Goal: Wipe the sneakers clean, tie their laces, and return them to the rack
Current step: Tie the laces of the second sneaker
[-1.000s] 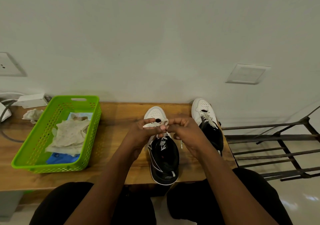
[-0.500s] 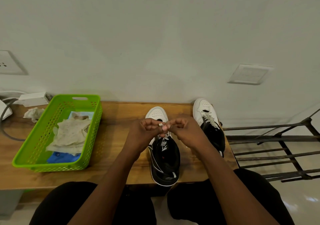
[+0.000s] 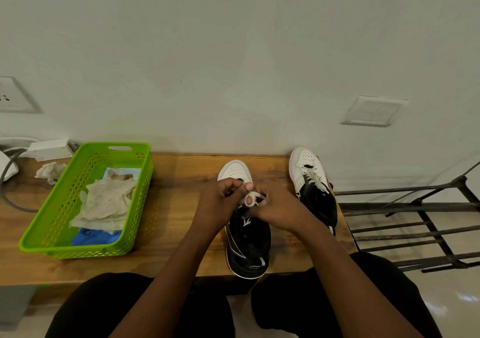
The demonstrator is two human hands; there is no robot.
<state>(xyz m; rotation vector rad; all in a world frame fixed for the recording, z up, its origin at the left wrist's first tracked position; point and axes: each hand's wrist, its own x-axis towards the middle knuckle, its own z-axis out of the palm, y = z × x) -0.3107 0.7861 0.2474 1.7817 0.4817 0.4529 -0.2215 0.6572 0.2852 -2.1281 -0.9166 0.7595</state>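
A plain pale wall rose behind a low wooden bench [image 3: 179, 181], with a dark metal rack [image 3: 415, 223] standing off its right end. At the bench's left end sat a green basket [image 3: 130, 207] holding crumpled wipes [image 3: 104, 205]. One sneaker [image 3: 248, 244] lay near the front edge, toe toward the wall; the second sneaker [image 3: 311, 189] sat by the back right corner, its lace loose.

Half a second before, both hands had been pinched together over the near sneaker with almost no lace [image 3: 253, 197] showing. Now a pale loop stood out between them. The left hand [image 3: 220, 202] was closed on the lace at the loop's left side, thumb tip pressed against it, and the right hand [image 3: 280, 210] was closed on the other side, fingers curled under. Whether the knot beneath was drawn tight could not be told, since the hands hid it.

That loop suggested the bow on this sneaker was being formed, so tying was under way here. The second sneaker looked untied, and neither was on the rack yet.
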